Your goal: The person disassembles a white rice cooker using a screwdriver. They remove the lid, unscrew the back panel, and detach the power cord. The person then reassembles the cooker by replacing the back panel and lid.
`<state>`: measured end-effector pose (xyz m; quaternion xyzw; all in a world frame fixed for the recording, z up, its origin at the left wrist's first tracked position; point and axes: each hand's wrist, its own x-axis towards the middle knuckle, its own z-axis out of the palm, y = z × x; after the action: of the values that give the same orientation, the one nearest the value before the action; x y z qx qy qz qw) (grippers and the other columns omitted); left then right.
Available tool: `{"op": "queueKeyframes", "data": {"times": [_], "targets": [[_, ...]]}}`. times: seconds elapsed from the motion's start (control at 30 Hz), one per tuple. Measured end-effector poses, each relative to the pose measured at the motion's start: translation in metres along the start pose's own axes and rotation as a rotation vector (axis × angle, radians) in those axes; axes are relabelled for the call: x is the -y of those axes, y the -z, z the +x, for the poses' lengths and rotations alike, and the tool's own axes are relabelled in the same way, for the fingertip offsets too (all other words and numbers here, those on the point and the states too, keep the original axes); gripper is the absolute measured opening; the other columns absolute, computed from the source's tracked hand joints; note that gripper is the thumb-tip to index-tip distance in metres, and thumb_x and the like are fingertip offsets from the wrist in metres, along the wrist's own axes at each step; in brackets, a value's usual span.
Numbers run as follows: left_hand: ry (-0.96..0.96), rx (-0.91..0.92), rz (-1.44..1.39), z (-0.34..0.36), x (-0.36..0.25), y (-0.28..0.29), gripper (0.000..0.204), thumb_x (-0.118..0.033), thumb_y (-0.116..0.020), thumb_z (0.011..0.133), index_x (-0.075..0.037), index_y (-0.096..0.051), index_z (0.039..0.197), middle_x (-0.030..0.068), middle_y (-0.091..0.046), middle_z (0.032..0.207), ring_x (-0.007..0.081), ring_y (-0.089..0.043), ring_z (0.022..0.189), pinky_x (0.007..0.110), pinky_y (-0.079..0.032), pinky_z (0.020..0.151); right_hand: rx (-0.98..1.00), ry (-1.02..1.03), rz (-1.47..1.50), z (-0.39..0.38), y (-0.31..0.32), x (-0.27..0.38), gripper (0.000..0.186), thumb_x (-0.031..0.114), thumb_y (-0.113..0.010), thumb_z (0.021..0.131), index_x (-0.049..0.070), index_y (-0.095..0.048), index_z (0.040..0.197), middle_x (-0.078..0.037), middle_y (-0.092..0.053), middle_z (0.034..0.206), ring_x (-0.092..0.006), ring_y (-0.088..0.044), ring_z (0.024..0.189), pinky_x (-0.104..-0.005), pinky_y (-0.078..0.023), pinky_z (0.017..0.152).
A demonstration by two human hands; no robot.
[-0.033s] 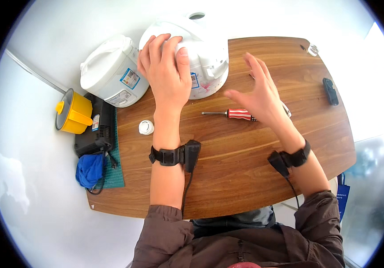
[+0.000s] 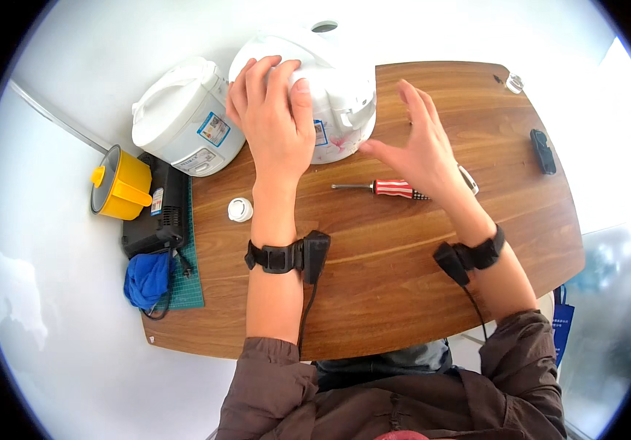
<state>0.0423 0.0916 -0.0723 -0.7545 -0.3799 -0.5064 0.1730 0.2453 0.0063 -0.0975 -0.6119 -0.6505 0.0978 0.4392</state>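
Note:
A large white rice cooker with a pink floral pattern stands at the back of the table. Over its left front part lies my left hand, its bent fingers apart and seemingly resting on the casing. My right hand hovers to the right of the cooker, thumb and fingers spread, holding nothing. The thumb tip comes close to the cooker's lower right side; whether it touches, I cannot tell. Below this hand lies a screwdriver with a red-and-white striped handle, its shaft pointing left.
Left stand a second white rice cooker, a yellow pot on a black case, and a blue cloth. A small white cap sits beside my left forearm. A black object lies at the table's right edge.
My right hand has shifted slightly up and left, bringing its thumb closer to the large rice cooker. My left hand stays in place.

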Motion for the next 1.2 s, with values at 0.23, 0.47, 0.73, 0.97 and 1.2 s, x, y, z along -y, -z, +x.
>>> {"op": "queueKeyframes", "data": {"times": [0.23,0.47,0.73,0.97,1.2], "targets": [[0.011,-0.027,-0.065,-0.001,0.002,-0.004,0.027,-0.031,-0.054,0.103,-0.011,-0.068,0.117,0.0071,-0.060,0.129,0.0356,-0.046,0.132,0.053,-0.026,0.113,-0.236,0.059,0.098,0.025,-0.053,0.014,0.103,0.036,-0.096,0.066,-0.008,-0.042,0.141,-0.023,-0.045,0.136,-0.0389,-0.049,0.125,-0.0467,-0.046,0.105],[-0.004,-0.051,-0.042,-0.003,0.006,-0.011,0.027,-0.031,-0.055,0.102,-0.012,-0.068,0.116,0.0067,-0.060,0.128,0.0350,-0.047,0.131,0.053,-0.027,0.111,-0.205,0.011,0.147,0.023,-0.048,0.012,0.089,0.032,-0.094,0.067,-0.006,-0.048,0.133,-0.019,-0.051,0.126,-0.0350,-0.055,0.115,-0.0428,-0.051,0.095],[-0.026,-0.053,0.058,-0.001,0.001,-0.010,0.029,-0.030,-0.049,0.106,-0.013,-0.070,0.119,0.0052,-0.061,0.131,0.0307,-0.050,0.126,0.047,-0.033,0.109,-0.247,0.103,0.003,0.023,-0.044,0.013,0.085,0.029,-0.091,0.069,-0.011,-0.046,0.130,-0.023,-0.050,0.121,-0.0369,-0.056,0.109,-0.0434,-0.052,0.091],[0.001,-0.033,-0.013,-0.002,0.006,-0.011,0.031,-0.035,-0.052,0.104,-0.013,-0.069,0.118,0.0065,-0.060,0.130,0.0340,-0.046,0.132,0.053,-0.027,0.113,-0.227,0.107,0.046,0.022,-0.042,0.012,0.084,0.030,-0.092,0.068,-0.010,-0.047,0.127,-0.023,-0.050,0.119,-0.0387,-0.058,0.106,-0.0436,-0.053,0.089],[-0.007,-0.035,0.007,-0.002,0.004,-0.011,0.031,-0.035,-0.051,0.105,-0.013,-0.069,0.118,0.0068,-0.060,0.130,0.0339,-0.048,0.131,0.053,-0.028,0.112,-0.258,0.112,0.081,0.022,-0.043,0.011,0.080,0.030,-0.090,0.068,-0.009,-0.049,0.125,-0.023,-0.050,0.118,-0.0391,-0.060,0.102,-0.0441,-0.055,0.084]]}}
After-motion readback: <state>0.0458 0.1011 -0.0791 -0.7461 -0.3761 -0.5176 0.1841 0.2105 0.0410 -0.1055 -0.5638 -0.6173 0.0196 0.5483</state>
